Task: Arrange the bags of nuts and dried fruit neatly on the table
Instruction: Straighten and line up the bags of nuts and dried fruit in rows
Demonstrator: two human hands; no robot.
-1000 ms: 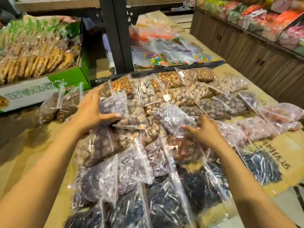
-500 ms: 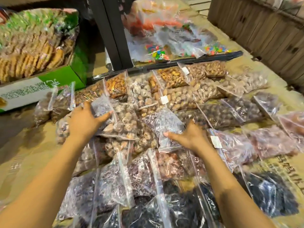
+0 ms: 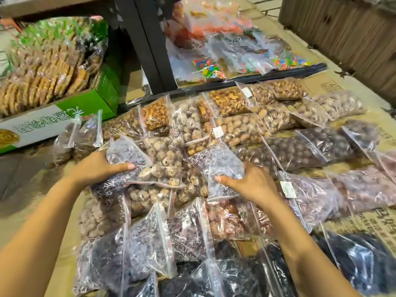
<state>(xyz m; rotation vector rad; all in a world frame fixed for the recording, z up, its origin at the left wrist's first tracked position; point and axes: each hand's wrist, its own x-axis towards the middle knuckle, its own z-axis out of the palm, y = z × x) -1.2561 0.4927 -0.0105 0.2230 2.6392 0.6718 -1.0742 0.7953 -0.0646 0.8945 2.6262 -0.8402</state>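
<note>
Several clear zip bags of nuts and dried fruit lie overlapping on the cardboard-covered table (image 3: 36,202). My left hand (image 3: 96,168) grips a bag of dark purple dried fruit (image 3: 126,153) at the left of the pile, thumb laid across its front. My right hand (image 3: 250,183) grips a second dark purple bag (image 3: 218,163) in the middle. Between them lies a bag of pale brown dried fruit (image 3: 165,161). Orange-brown nut bags (image 3: 227,101) lie along the far row, and nearly black fruit bags (image 3: 360,262) are nearest me.
A green and white carton (image 3: 42,123) of wrapped biscuits stands at the far left. A black post (image 3: 147,43) rises behind the bags, with candy bags (image 3: 207,69) beyond it. A brown slatted wall (image 3: 342,35) runs along the right.
Both hands have closed on the two purple bags and drawn them nearer to me. The view has tilted down and closer to the pile.
</note>
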